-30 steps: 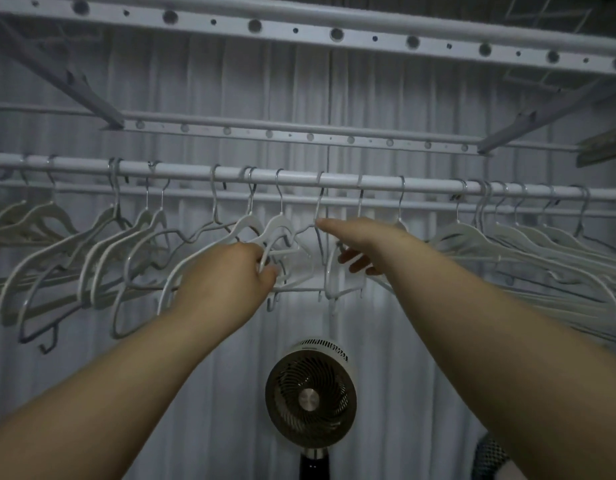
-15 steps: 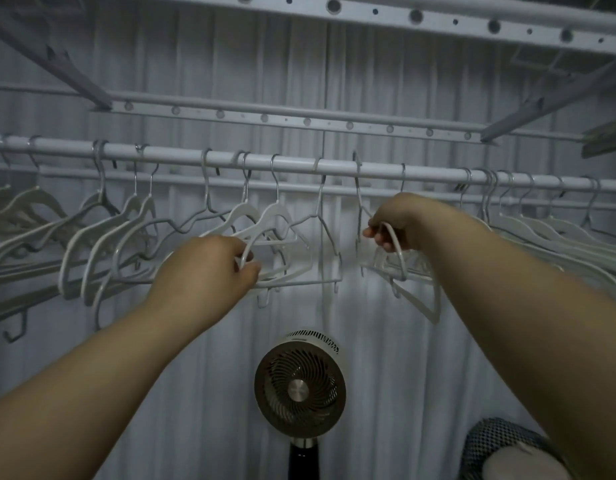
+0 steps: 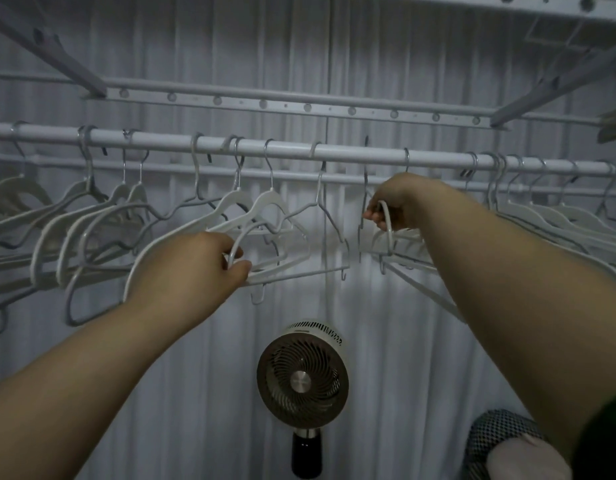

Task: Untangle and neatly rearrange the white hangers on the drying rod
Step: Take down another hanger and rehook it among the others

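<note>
A white drying rod [image 3: 351, 154] runs across the view with several white hangers hooked on it. My left hand [image 3: 192, 265] grips the shoulder of a white hanger [image 3: 265, 209] in the middle cluster, where two or three hangers overlap. My right hand [image 3: 396, 202] is closed on the curved end of another white hanger [image 3: 388, 233] just right of centre, under the rod. More hangers [image 3: 92, 223] crowd the left side at a slant, and a tight bunch of hangers [image 3: 549, 216] fills the right side.
A second thinner rod [image 3: 299, 174] runs just behind the first, and a perforated rail [image 3: 286, 103] sits above. Grey curtains hang behind. A round fan [image 3: 302, 375] stands below centre. A mesh basket [image 3: 500, 441] with cloth is at bottom right.
My right hand closed on a hanger and drew it right, which opened a gap in the middle. My left hand kept its grip on the middle hanger. The view tilted down a little.
</note>
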